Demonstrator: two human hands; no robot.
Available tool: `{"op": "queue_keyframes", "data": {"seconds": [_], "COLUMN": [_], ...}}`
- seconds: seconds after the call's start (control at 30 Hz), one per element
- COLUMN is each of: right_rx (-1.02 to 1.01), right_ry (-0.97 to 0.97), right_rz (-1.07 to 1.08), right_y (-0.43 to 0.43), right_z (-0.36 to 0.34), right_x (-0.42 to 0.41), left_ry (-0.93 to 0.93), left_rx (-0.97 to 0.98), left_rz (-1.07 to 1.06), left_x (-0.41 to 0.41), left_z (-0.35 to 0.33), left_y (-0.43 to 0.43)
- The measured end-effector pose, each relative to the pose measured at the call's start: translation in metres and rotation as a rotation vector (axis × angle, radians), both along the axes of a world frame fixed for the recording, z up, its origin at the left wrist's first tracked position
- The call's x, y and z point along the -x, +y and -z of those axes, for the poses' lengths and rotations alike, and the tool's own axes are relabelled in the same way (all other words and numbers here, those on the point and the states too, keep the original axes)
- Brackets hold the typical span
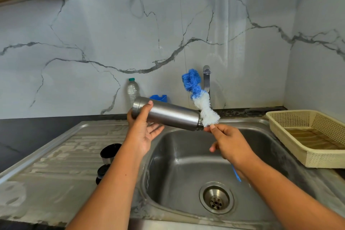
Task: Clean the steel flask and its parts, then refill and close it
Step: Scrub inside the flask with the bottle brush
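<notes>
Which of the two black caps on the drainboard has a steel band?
The larger black cap, farther from the camera; the smaller black cap shows none.

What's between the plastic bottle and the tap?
In the head view: a small blue container, then the blue end of the brush, held up.

- I get bright, even light; soft shadows only inside the sink (186, 155).
- A pale glare streak runs down the marble wall (220, 24); the steel flask (173, 115) shines mildly.
- Wide-angle bending warps my edges; centre is sharp.
</notes>
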State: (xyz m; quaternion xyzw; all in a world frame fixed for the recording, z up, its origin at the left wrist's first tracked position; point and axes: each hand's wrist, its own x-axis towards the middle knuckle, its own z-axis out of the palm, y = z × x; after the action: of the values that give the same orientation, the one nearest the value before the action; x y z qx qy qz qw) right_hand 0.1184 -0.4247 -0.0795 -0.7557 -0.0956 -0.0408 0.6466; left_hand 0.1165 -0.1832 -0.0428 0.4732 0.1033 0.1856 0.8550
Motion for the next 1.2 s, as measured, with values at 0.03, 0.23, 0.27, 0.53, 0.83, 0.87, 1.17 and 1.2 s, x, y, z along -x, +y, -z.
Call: {"op": "queue_keyframes", "data": {"seconds": [0.03, 0.23, 0.27, 0.53, 0.83, 0.87, 1.17, 1.2], "right_rx": [-0.007, -0.099, -0.108, -0.052, 0.11, 0.151, 0.372, 0.402], "right_ry": [0.005, 0.084, 0.087, 0.005, -0.074, -0.094, -0.123, -0.115], "right_rz": [0.003, -0.007, -0.003, -0.006, 0.002, 0.003, -0.037, -0.043], "right_y": [-0.001, -0.004, -0.005, -0.013, -0.005, -0.004, -0.003, -0.004], "right_z": [0.0, -0.002, -0.002, -0.002, -0.007, -0.006, -0.001, 0.0], "right_x": [0.0, 0.0, -0.001, -0.01, -0.007, -0.007, -0.001, -0.001], "left_ry": [0.016, 0.088, 0.098, 0.212, 0.188, 0.174, 0.098, 0.087], "left_rx": [-0.043, -0.202, -0.229, -0.405, -0.323, -0.299, -0.025, -0.03], "left_rz": [0.008, 0.006, 0.0, 0.052, -0.137, -0.166, -0.332, -0.35], "left_x": [0.001, 0.006, 0.006, 0.008, -0.001, -0.001, 0.003, 0.004], "left_z": [-0.001, -0.003, -0.002, 0.0, 0.001, 0.001, -0.006, -0.006], "left_y": [0.002, 0.013, 0.014, 0.012, 0.017, 0.02, 0.038, 0.037]}}
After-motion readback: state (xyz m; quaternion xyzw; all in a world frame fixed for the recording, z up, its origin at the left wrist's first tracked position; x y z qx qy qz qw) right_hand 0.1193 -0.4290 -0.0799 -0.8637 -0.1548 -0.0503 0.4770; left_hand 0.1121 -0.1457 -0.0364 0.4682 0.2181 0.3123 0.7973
